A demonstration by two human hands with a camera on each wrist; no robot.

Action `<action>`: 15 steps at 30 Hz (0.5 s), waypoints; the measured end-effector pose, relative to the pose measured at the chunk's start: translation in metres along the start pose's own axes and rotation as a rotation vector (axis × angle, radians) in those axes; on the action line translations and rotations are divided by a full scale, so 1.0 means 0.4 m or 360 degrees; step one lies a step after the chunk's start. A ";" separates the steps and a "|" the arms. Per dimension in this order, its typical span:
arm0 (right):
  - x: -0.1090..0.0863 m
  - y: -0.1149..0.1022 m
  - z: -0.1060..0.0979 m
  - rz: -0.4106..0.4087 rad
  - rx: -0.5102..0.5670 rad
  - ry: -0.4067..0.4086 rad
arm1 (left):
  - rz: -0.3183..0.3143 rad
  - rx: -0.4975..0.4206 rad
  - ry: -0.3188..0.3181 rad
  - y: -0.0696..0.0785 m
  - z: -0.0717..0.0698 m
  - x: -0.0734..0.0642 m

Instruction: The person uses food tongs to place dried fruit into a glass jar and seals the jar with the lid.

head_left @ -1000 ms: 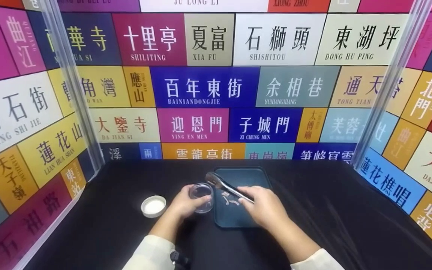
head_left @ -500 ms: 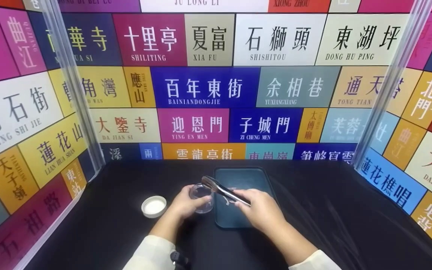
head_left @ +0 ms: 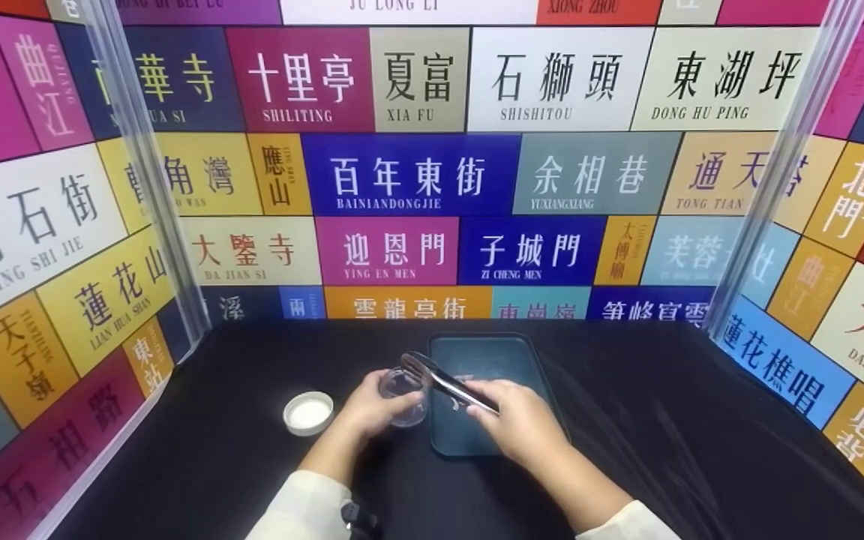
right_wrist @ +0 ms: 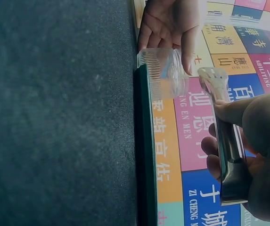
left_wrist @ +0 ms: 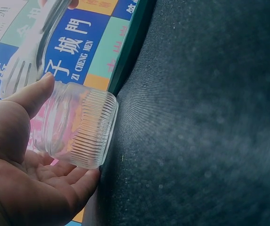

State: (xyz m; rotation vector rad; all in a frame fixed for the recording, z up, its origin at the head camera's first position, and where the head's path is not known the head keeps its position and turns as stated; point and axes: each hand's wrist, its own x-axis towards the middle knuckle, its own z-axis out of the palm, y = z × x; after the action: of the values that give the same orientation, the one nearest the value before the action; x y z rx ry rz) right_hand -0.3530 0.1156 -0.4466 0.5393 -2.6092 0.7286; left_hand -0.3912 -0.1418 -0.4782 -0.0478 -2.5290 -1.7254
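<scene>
My left hand (head_left: 372, 409) is wrapped around a small clear glass jar (head_left: 405, 395), thumb on one side and fingers curled under the other; the left wrist view shows the ribbed base of the jar pressed against my palm and fingers. The jar stands on the black table (head_left: 687, 450) just left of a dark green tray (head_left: 507, 352), touching or nearly touching its left edge; its mouth is uncovered. My right hand (head_left: 518, 420) grips the handle end of a pair of metal tongs (head_left: 443, 381), fingers closed around the two arms. The tongs slant up and to the left from my right hand, and their tip sits above the rim of the jar. I cannot tell whether anything is held between the tips. A small pale item lies on the tray just beside my right hand, too blurred to identify. A white lid (head_left: 308, 412) lies flat on the table to the left of the jar, apart from my left hand. Walls covered in coloured sign panels enclose the table on the left, far and right sides.
</scene>
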 end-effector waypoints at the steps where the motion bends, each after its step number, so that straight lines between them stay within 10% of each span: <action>1: 0.000 0.000 0.000 0.0000 0.0004 0.0001 | 0.0000 -0.0002 -0.0002 0.000 0.000 0.000; 15: 0.006 0.010 -0.016 0.0182 -0.0045 -0.0011 | 0.0013 -0.0032 -0.0031 -0.002 0.000 -0.001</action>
State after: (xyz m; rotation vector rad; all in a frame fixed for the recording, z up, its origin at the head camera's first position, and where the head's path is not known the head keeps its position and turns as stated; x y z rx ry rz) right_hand -0.3554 0.1215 -0.4420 0.3872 -2.6706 0.7248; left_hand -0.3909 -0.1421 -0.4788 -0.0764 -2.5212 -1.7561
